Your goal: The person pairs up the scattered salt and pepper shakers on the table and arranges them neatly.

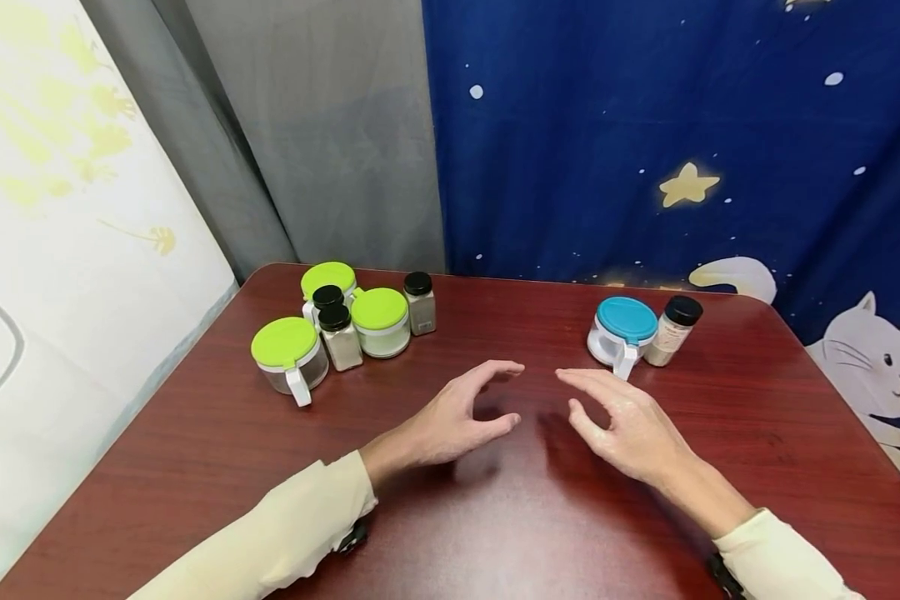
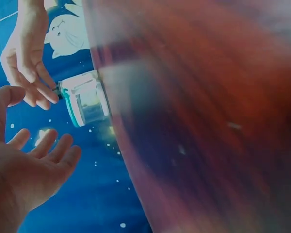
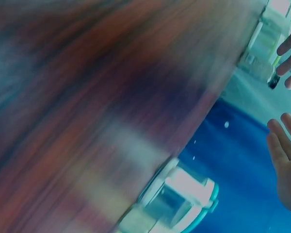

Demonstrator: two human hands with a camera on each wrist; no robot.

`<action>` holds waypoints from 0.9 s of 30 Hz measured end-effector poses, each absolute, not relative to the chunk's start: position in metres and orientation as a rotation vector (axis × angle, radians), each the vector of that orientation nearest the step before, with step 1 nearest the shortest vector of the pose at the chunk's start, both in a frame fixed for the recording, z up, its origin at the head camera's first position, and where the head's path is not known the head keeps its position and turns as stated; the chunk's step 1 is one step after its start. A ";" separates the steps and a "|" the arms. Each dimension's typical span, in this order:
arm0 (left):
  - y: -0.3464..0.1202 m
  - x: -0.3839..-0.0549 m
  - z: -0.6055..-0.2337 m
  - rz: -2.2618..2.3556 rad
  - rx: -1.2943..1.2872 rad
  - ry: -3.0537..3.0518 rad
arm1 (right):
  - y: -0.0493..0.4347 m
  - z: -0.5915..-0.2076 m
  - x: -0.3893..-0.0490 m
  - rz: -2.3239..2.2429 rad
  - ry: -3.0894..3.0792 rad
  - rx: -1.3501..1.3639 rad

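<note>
Start far left on the bench point(image 1: 510, 517): front green-lidded jar point(image 1: 285, 342), handle toward near edge; probably best lifted by that handle. Behind it, rear green-lidded jar point(image 1: 328, 274), partly hidden by rear shaker point(image 1: 327, 295) and tight to neighbours. Pull front shaker point(image 1: 342, 350) before reaching deeper, else risk a knock. Next, middle green-lidded jar point(image 1: 379, 309), crowded on its left. Then end shaker point(image 1: 422, 314), open on its right side, so likely an easy pinch from there.

Left hand point(image 1: 450, 421): released, nothing held, fingers loosely bent over bare bench, nearest the end shaker. Right hand point(image 1: 630, 421): same, empty, thumb parted from fingers, near the blue-lidded jar point(image 1: 627, 318) but apart from it. Keep both from crossing.

Take the blue-lidded jar by its near-pointing handle, kept level. Far right, just beside it: black-capped bottle point(image 1: 669, 337); contact, can't tell. Grip by body, not cap.
</note>
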State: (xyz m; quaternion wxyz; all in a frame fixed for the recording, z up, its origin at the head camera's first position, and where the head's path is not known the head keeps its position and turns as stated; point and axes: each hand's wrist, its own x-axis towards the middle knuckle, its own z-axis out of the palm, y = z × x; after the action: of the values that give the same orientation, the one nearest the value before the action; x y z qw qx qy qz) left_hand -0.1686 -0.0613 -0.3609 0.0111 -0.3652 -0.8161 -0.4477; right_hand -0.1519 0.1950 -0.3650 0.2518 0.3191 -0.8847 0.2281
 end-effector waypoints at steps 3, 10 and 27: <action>-0.072 -0.162 -0.362 -1.402 -1.138 -2.560 | 0.184 -0.368 -0.156 0.626 -2.394 0.914; -0.110 -0.141 -0.364 -1.460 -1.204 -2.608 | 0.158 -0.370 -0.167 0.600 -2.481 1.011; -0.193 -0.120 -0.311 -1.576 -0.975 -2.389 | 0.059 -0.356 -0.214 0.630 -2.436 1.187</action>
State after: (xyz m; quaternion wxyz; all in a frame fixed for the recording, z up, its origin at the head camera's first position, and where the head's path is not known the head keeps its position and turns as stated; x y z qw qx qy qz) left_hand -0.1199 -0.1926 -0.3106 0.0589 -0.3220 -0.7889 -0.5201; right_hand -0.2142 0.0590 -0.3559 0.1788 0.4199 -0.8614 0.2229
